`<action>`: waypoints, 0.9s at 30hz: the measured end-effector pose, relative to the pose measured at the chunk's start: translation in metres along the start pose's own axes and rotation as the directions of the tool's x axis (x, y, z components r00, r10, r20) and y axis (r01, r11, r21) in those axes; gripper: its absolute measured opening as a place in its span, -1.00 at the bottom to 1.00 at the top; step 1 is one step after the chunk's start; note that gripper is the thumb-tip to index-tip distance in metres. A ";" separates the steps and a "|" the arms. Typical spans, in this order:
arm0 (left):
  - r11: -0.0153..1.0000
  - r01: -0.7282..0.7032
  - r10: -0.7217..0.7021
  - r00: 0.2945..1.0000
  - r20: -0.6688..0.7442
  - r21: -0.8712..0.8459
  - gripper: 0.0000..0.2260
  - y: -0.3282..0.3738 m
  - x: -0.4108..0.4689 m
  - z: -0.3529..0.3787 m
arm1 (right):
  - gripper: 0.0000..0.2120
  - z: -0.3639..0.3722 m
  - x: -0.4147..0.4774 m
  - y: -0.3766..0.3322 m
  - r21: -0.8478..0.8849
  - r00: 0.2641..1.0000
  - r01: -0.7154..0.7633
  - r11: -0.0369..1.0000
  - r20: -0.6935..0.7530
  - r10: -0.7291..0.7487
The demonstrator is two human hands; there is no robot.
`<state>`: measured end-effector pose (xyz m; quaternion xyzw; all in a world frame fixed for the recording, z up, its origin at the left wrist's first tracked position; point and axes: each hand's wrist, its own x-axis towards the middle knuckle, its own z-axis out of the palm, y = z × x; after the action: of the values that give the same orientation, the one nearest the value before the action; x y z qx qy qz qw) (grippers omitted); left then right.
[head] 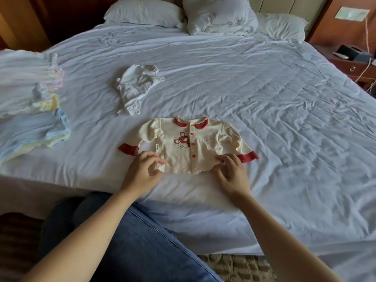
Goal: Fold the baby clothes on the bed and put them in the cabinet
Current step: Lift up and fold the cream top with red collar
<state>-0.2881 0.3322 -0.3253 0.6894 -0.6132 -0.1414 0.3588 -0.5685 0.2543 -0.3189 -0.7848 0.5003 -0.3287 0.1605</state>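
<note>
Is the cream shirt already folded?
No, the cream shirt lies flat on the bed, both red-cuffed sleeves spread out to the sides.

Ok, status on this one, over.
Pinching shirt hem: left grip, right grip. Flat on bed, unfolded. Beyond it white clothes, well clear.

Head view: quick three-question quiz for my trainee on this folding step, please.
1. True or false: the cream shirt lies buttons down on the bed.
2. The left hand and right hand pinch the shirt at its: A collar, B bottom hem, C cuffs.
3. What colour is the crumpled garment beyond the shirt?
Key: 1 false; 2 B; 3 white.
</note>
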 end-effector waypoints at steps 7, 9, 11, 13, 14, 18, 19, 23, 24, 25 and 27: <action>0.998 0.049 -0.052 0.997 -0.056 -0.049 -0.80 0.007 0.002 0.000 | -0.77 0.002 0.006 -0.001 -0.006 0.992 -0.120 0.993 -0.028 0.120; 0.989 0.115 -0.123 0.989 -0.086 -0.093 -0.83 0.014 0.005 -0.002 | -0.77 -0.001 0.012 -0.008 -0.005 0.973 -0.231 0.973 0.010 0.231; 0.969 0.203 -0.218 0.971 -0.099 -0.144 -0.88 0.020 0.009 -0.006 | -0.75 -0.005 0.019 -0.016 -0.023 0.947 -0.308 0.951 0.085 0.309; 0.965 0.209 -0.226 0.969 -0.101 -0.159 -0.90 0.024 0.012 -0.012 | -0.76 -0.010 0.026 -0.021 -0.038 0.941 -0.313 0.949 0.122 0.315; 0.968 0.193 -0.210 0.973 -0.097 -0.157 -0.91 0.024 0.013 -0.016 | -0.78 -0.014 0.029 -0.023 -0.042 0.946 -0.298 0.954 0.119 0.301; 0.991 0.107 -0.108 0.994 -0.011 -0.086 -0.84 0.017 0.019 -0.033 | -0.80 -0.041 0.036 -0.027 -0.231 0.973 -0.123 0.965 0.161 0.162; 0.996 0.082 -0.080 0.996 0.031 -0.039 -0.81 0.015 0.020 -0.036 | -0.80 -0.047 0.036 -0.026 -0.308 0.971 -0.027 0.951 0.216 0.098; 0.979 0.113 -0.147 0.968 0.204 0.168 -0.82 0.014 0.023 -0.041 | -0.76 -0.053 0.033 -0.017 -0.416 0.911 0.164 0.894 0.412 0.024; 0.967 0.116 -0.169 0.958 0.233 0.227 -0.86 0.015 0.023 -0.040 | -0.76 -0.049 0.031 -0.014 -0.393 0.898 0.171 0.904 0.440 0.022; 0.952 0.109 -0.185 0.949 0.255 0.286 -0.89 0.016 0.023 -0.039 | -0.76 -0.045 0.029 -0.010 -0.360 0.893 0.166 0.918 0.450 0.016; 0.917 0.088 -0.210 0.935 0.284 0.389 -0.89 0.021 0.025 -0.036 | -0.76 -0.039 0.024 -0.004 -0.281 0.898 0.133 0.950 0.440 0.005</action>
<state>-0.2756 0.3204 -0.2795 0.7577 -0.6236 -0.1604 0.1060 -0.5851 0.2374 -0.2799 -0.8697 0.4698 -0.0691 0.1346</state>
